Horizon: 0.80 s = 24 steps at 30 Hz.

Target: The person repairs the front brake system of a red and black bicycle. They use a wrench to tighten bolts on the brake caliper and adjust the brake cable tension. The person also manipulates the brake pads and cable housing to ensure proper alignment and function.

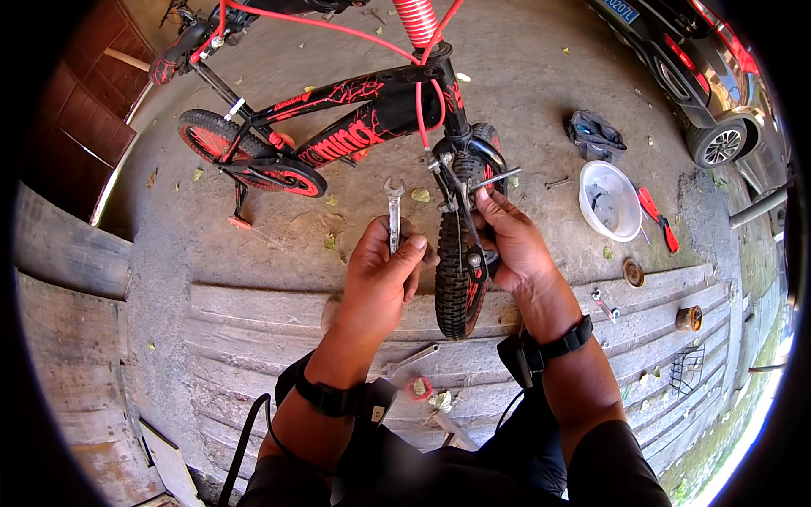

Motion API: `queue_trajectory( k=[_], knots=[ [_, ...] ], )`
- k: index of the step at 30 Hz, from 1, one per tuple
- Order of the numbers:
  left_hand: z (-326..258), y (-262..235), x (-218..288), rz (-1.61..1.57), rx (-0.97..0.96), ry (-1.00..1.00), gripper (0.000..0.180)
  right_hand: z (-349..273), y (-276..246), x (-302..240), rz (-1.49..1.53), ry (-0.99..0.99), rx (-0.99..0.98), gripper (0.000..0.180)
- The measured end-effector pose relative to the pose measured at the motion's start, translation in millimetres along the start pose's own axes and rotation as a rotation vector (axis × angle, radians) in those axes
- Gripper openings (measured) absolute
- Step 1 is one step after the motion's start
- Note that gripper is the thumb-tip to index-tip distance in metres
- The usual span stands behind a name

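Note:
A small black bicycle (359,127) with red markings stands upright, its front wheel (451,291) pointing toward me. My left hand (378,275) is closed round an open-end wrench (394,211), held upright left of the tyre with its jaw up. My right hand (519,249) is closed at the right side of the front wheel, its thumb by the front brake (458,190). Its fingertips are partly hidden behind the brake and fork. Just above that thumb, a thin metal rod (497,177) sticks out to the right; what it joins is hard to see.
Wooden planks (253,334) lie under the front wheel, bearing another wrench (412,359), a red-handled wrench (605,306) and a round tin (688,318). To the right are a white plastic tub (610,203), a red-and-black tool (659,220), a dark bag (596,135) and a parked car (701,93).

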<state>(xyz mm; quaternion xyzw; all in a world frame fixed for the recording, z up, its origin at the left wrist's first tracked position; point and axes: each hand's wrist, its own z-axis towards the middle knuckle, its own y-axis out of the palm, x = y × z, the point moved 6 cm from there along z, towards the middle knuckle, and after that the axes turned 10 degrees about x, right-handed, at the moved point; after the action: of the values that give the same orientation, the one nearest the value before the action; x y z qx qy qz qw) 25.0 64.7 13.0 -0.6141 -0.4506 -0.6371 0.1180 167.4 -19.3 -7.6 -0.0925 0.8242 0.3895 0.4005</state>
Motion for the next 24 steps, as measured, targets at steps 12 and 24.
queue_trajectory(
  k=[12,24],
  knots=[
    [-0.9,1.2,0.5,0.059,0.034,0.018,0.011,-3.4,-2.0,4.1,-0.013,0.070,0.024,0.023],
    [-0.5,-2.0,-3.2,0.052,0.050,0.007,0.014,4.3,-6.9,5.2,-0.002,0.019,-0.024,0.022]
  ],
)
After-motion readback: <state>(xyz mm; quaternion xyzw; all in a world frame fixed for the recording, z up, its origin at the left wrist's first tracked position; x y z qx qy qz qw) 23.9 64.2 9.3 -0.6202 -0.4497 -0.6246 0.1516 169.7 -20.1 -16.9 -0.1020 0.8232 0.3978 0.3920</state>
